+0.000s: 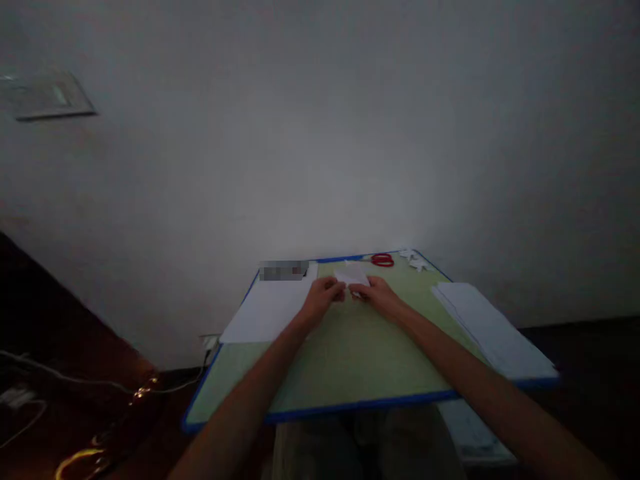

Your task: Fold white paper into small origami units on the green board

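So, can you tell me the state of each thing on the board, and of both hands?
small white paper: pinched at its near edge by both hands, low over the green board.
left hand: closed on the paper.
right hand: closed on the paper.
red scissors: lying flat at the far edge, untouched; open or closed, too small to tell.
paper cutouts: loose, far right corner.
white sheet: flat, left side.
paper stack: flat, right edge.

On the worktop [350, 360] before us, a small piece of paper [353, 273] lies near the far edge, with our left hand [323, 298] and right hand [380, 295] touching its near side. Scissors [383, 260] lie behind it, with paper scraps [414, 260] to their right. A sheet [270, 310] lies at the left and a paper stack [493, 330] along the right edge.
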The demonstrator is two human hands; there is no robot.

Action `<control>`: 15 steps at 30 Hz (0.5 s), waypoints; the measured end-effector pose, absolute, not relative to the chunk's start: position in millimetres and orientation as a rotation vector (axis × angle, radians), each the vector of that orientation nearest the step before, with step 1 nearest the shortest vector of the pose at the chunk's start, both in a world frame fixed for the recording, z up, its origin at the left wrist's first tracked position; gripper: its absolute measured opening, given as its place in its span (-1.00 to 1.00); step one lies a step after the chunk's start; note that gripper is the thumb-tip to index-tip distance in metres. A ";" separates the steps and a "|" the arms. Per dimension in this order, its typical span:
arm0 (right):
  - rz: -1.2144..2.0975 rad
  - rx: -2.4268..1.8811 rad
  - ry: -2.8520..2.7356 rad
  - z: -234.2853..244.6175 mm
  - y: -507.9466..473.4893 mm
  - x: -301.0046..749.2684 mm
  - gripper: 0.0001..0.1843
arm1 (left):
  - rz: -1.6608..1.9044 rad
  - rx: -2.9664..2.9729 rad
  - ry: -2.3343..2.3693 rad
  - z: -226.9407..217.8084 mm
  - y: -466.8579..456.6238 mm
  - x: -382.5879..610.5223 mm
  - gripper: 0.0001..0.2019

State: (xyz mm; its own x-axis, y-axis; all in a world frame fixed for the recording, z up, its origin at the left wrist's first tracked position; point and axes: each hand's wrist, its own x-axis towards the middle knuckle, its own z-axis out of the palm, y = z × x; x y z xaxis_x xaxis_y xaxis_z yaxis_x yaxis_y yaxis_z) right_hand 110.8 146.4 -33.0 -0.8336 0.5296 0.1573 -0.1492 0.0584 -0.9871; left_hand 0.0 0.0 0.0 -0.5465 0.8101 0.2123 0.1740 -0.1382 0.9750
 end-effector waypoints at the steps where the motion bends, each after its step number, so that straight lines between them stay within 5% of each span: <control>1: 1.855 -0.386 -1.840 -32.4 145.8 111.0 -0.61 | 1.737 1.113 1.646 0.0 0.2 -0.5 -0.70; 15: 1.958 -0.317 -1.830 -22.1 141.0 116.1 -0.58 | 1.684 0.959 1.642 -0.9 -1.5 5.0 -0.70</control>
